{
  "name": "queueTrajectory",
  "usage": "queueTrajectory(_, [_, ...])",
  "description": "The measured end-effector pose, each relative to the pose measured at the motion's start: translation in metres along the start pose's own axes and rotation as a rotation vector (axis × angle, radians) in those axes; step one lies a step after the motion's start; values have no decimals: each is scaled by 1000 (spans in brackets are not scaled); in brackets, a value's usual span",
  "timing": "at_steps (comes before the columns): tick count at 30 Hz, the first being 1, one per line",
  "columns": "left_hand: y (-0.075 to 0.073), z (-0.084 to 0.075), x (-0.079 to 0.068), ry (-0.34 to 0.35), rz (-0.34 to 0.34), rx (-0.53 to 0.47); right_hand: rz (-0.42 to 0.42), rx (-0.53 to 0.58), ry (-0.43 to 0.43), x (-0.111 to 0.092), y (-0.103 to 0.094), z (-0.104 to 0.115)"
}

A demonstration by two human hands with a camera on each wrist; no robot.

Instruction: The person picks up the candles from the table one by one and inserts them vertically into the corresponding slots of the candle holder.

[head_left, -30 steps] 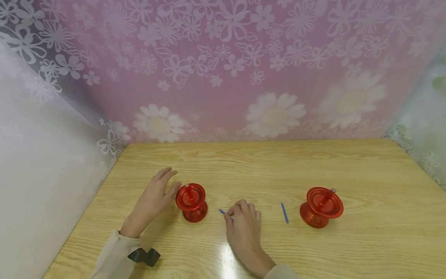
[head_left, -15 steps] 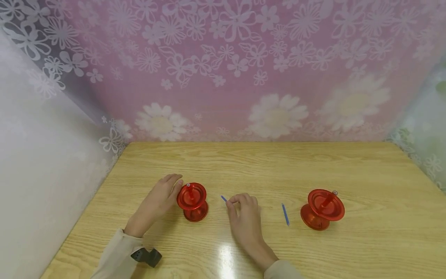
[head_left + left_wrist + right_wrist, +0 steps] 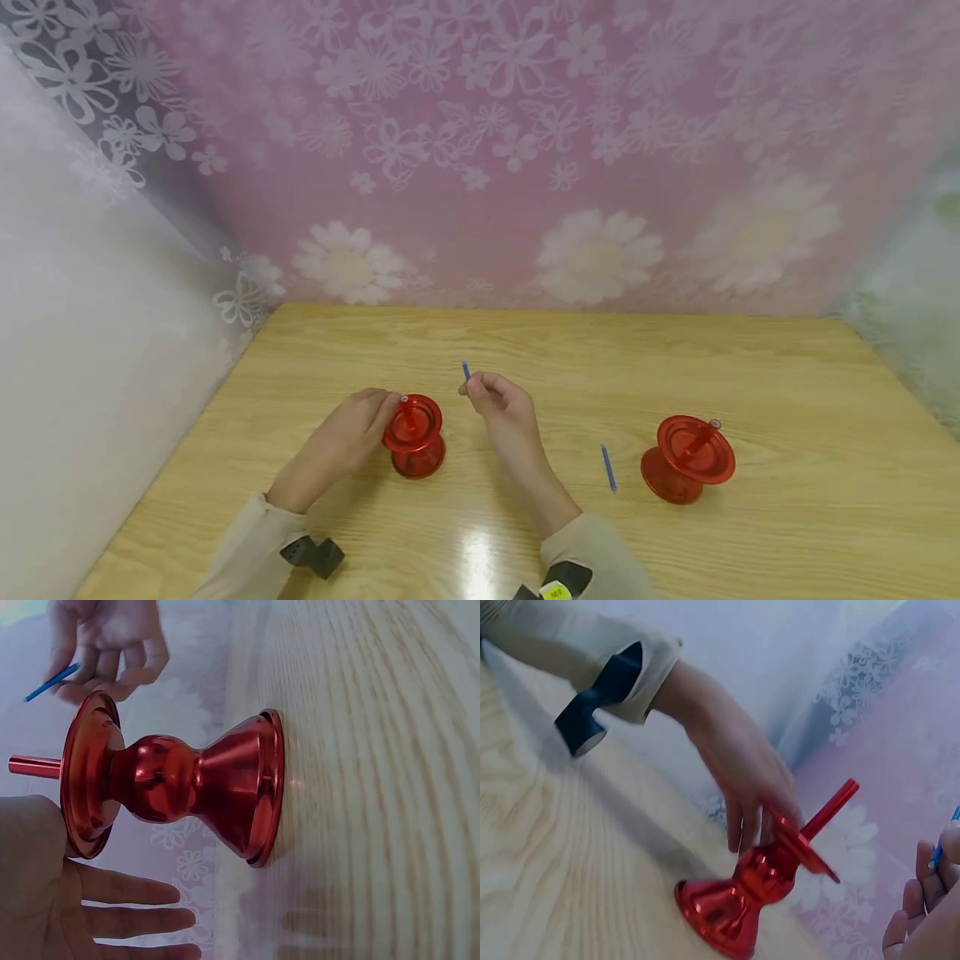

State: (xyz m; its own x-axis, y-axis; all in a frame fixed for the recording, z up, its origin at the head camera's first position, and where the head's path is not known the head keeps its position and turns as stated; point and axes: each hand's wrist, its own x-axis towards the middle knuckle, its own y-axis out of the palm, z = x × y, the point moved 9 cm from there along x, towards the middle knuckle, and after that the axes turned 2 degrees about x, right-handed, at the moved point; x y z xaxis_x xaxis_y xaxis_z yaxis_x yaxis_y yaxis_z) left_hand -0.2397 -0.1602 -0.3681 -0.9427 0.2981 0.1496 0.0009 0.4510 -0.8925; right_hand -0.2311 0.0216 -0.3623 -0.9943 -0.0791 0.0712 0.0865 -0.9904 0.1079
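Observation:
A shiny red candle holder (image 3: 412, 429) stands upright on the table, its dish topped by a thin tube (image 3: 34, 766). My left hand (image 3: 341, 442) touches the near-left side of the dish rim. Its fingers (image 3: 131, 889) stretch straight beside the holder in the left wrist view. To the right of the holder, my right hand (image 3: 510, 425) pinches a thin blue candle (image 3: 466, 370) between thumb and fingers, raised above the table and pointing up. In the left wrist view this blue candle (image 3: 51, 682) is beyond the dish. Part of it is hidden in the fingers.
A second blue candle (image 3: 608, 468) lies on the wooden table (image 3: 810, 400). Another red candle holder (image 3: 684, 460) stands farther right. A flowered pink cloth (image 3: 487, 192) hangs at the back, with a pale curtain (image 3: 97, 333) on the left.
My right hand has lifted the blue candle off the table, up and a little left, and tipped it more upright. My left hand has come in from beside the holder onto its dish rim.

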Motion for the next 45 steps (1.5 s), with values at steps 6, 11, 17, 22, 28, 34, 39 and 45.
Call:
queueTrajectory(6, [-4,7,-9,-19,6,27,65,148,17,6,33,-1])
queueTrajectory(11, [-8,12,-18,-32,-2,51,91,173,34,6,54,-8])
queueTrajectory(17, [-9,11,-18,-28,5,42,60,182,1,5,58,-3])
queueTrajectory(22, [-6,8,-15,-34,21,40,57,167,-30,6,59,1])
queueTrajectory(28, [-3,4,-11,-23,16,40,78,187,-59,8,61,2])
queueTrajectory(34, [-1,1,-7,-3,14,29,98,236,-45,11,63,2])
queueTrajectory(39, [-4,-4,-4,45,-20,10,124,272,-38,10,66,5])
queueTrajectory(45, [-5,-8,-1,74,-34,-5,135,263,-41,11,66,7])
